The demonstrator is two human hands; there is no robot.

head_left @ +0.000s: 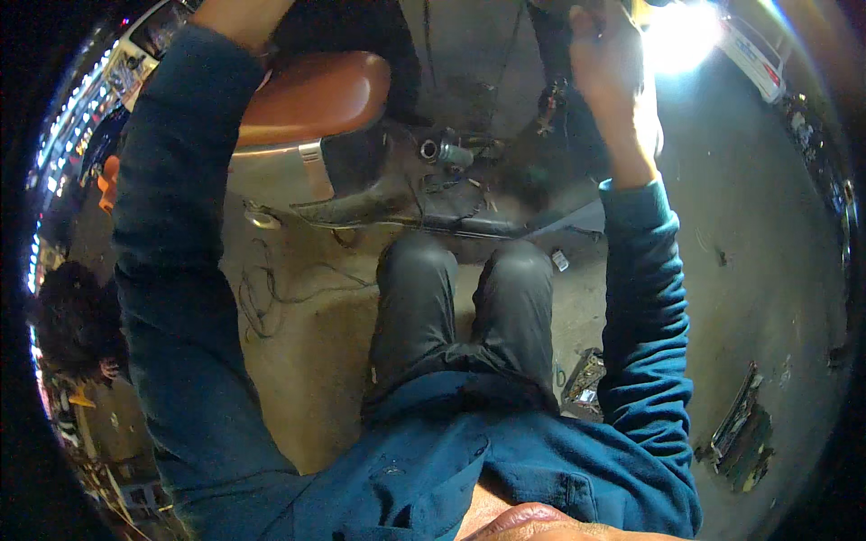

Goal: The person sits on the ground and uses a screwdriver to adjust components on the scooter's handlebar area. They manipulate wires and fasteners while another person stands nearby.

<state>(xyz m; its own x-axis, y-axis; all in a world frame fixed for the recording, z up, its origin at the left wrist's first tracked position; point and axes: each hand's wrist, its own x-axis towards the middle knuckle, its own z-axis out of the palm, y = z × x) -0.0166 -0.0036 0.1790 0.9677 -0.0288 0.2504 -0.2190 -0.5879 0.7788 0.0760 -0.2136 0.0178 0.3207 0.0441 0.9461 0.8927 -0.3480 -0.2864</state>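
Note:
Both my arms, in blue sleeves, stretch forward over a scooter with a brown seat [316, 95] and a grey side panel [284, 171]. My left hand [242, 16] is cut off by the top edge near the seat, and its fingers are out of sight. My right hand [613, 77] is raised at the scooter's front end, beside a bright light [684, 38]. Its fingers are curled in at the top edge; what they hold is hidden. Loose wiring [550, 106] hangs left of this hand. A metal cylinder with a round opening [442, 151] shows in the scooter's middle.
The scooter's dark lower edge [451, 223] runs just beyond my knees. A thin cable [262, 298] lies looped on the floor at left. At right are a tray of small parts [586, 379], a small white item [560, 261], dark scrap [744, 433] and a white car [753, 59].

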